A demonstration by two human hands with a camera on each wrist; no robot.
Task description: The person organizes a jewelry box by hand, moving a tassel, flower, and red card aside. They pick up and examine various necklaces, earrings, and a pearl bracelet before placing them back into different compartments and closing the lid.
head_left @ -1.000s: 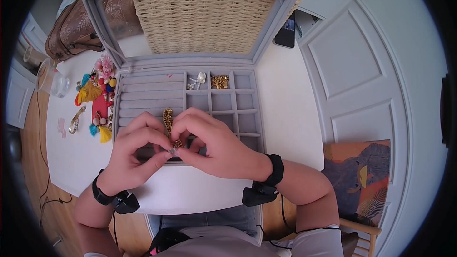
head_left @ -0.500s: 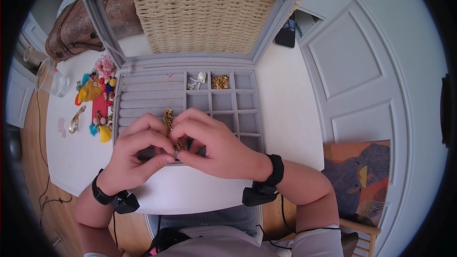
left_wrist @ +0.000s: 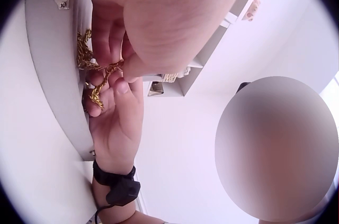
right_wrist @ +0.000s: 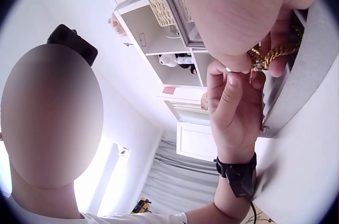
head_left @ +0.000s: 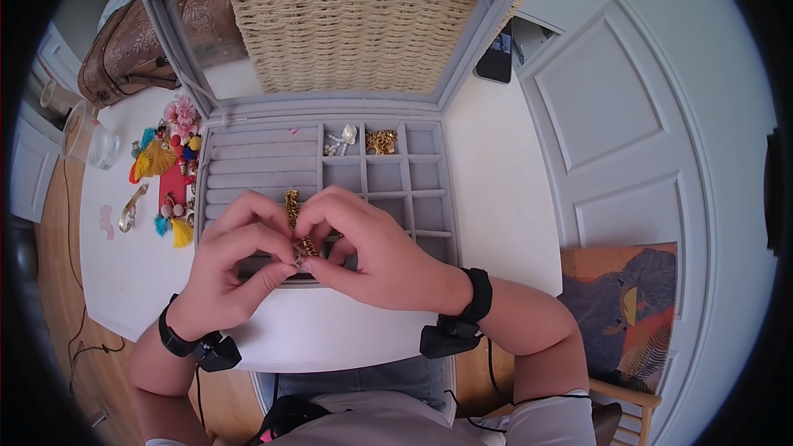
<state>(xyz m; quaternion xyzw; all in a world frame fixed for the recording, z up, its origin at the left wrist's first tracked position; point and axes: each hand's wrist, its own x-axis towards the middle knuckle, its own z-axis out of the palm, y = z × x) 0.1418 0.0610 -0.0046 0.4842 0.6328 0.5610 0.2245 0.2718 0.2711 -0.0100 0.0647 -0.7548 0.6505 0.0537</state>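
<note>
Gold, chunky-linked chain (head_left: 294, 216) is pinched between both hands (head_left: 310, 252), fingertips together over the grey jewellery box (head_left: 429, 177).

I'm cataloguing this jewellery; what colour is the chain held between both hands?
Gold. The chain shows best in the head view, over the grey jewellery box.

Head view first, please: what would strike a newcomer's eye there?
Both hands, left hand and right hand, meet at the centre, pinching a gold chain over the open grey jewellery box. Bright tassel earrings lie on the white table, left of the box.
</note>
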